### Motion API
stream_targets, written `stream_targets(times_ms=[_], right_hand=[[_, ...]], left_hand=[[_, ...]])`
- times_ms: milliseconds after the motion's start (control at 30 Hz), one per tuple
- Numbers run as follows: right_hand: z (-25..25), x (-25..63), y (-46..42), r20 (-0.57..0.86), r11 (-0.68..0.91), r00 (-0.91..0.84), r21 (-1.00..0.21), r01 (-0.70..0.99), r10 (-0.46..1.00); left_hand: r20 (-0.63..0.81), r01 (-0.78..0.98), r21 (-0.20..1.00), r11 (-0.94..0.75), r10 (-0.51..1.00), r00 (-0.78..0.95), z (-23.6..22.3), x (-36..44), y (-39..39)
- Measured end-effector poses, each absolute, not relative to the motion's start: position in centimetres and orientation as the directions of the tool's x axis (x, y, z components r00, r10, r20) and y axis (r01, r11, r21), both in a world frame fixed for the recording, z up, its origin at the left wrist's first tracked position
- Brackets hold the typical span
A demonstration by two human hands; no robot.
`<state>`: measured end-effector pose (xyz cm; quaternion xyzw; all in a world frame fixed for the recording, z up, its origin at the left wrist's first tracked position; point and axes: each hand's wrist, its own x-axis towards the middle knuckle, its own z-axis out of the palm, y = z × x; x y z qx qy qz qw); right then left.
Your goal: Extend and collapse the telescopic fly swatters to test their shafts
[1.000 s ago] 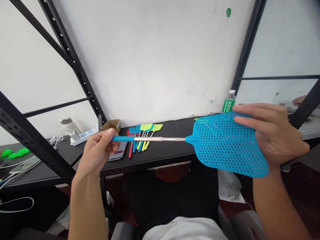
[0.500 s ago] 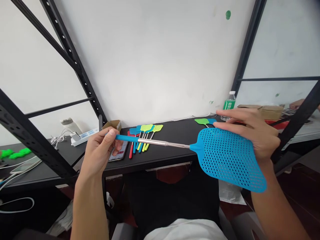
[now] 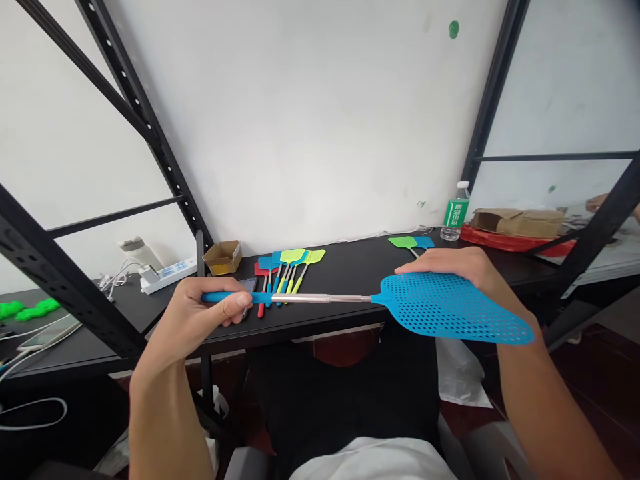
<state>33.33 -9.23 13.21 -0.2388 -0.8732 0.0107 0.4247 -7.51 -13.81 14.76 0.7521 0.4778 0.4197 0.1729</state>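
Note:
A fly swatter (image 3: pixel 450 305) with a blue perforated head, a silver telescopic shaft and a blue handle is held level above the desk's front edge. My left hand (image 3: pixel 213 308) wraps round the handle, thumb on top. Behind the swatter's head is my right hand (image 3: pixel 460 261), a finger stretched along the upper edge; the other fingers are hidden by the head. Whether that finger touches the edge, I cannot tell. Several red, blue and yellow swatters (image 3: pixel 293 256) lie fanned on the desk beyond. Further right lie a green swatter (image 3: pixel 403 242) and a blue one (image 3: pixel 424 242).
On the black desk (image 3: pixel 350 267) stand a small open cardboard box (image 3: pixel 223 259) and a water bottle (image 3: pixel 455 212). A phone (image 3: pixel 249 285) lies partly behind my left hand. Black shelf posts (image 3: pixel 145 120) rise on both sides. A power strip (image 3: pixel 170 275) sits left.
My left hand has lowered and taken a fuller grip on the handle. The swatter is now level, its head tipped flatter. My right hand has moved down and left behind the head.

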Motion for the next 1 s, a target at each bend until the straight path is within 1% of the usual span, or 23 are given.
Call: stream_targets(times_ms=[133, 233, 300, 400, 467, 533, 667, 833, 1000], right_hand=[[13.3, 33.4, -9.0, 0.665, 0.864, -0.562, -0.292, 0.411, 0.492], [13.1, 33.4, -8.7, 0.633, 0.843, -0.561, -0.336, 0.421, 0.533], [12.9, 33.4, -8.5, 0.611, 0.83, -0.563, -0.376, 0.411, 0.556], [12.8, 33.4, -8.2, 0.591, 0.805, -0.547, -0.442, 0.395, 0.593], [12.9, 33.5, -8.1, 0.579, 0.787, -0.533, -0.462, 0.41, 0.617], [13.0, 33.5, -8.1, 0.563, 0.779, -0.538, -0.456, 0.43, 0.627], [13.1, 33.7, -8.0, 0.57, 0.795, -0.555, -0.407, 0.45, 0.606], [12.8, 33.7, -7.6, 0.563, 0.765, -0.52, -0.428, 0.482, 0.643], [12.7, 33.9, -7.1, 0.531, 0.713, -0.484, -0.429, 0.554, 0.695]], left_hand=[[0.424, 0.629, 0.61, -0.482, 0.869, 0.254, 15.1, -8.2, -14.6], [0.333, 0.645, 0.591, -0.484, 0.875, 0.352, 15.3, -7.8, -15.1], [0.297, 0.664, 0.571, -0.484, 0.875, 0.382, 15.4, -7.1, -15.3], [0.311, 0.69, 0.527, -0.496, 0.868, 0.387, 15.4, -5.8, -15.3], [0.342, 0.689, 0.52, -0.506, 0.862, 0.375, 15.4, -5.1, -15.1], [0.37, 0.678, 0.527, -0.512, 0.857, 0.359, 15.3, -4.7, -14.8], [0.401, 0.653, 0.565, -0.505, 0.859, 0.318, 15.1, -4.3, -14.2], [0.387, 0.604, 0.633, -0.485, 0.873, 0.296, 14.9, -3.4, -13.9], [0.355, 0.586, 0.676, -0.446, 0.895, 0.271, 14.5, -3.0, -13.2]])
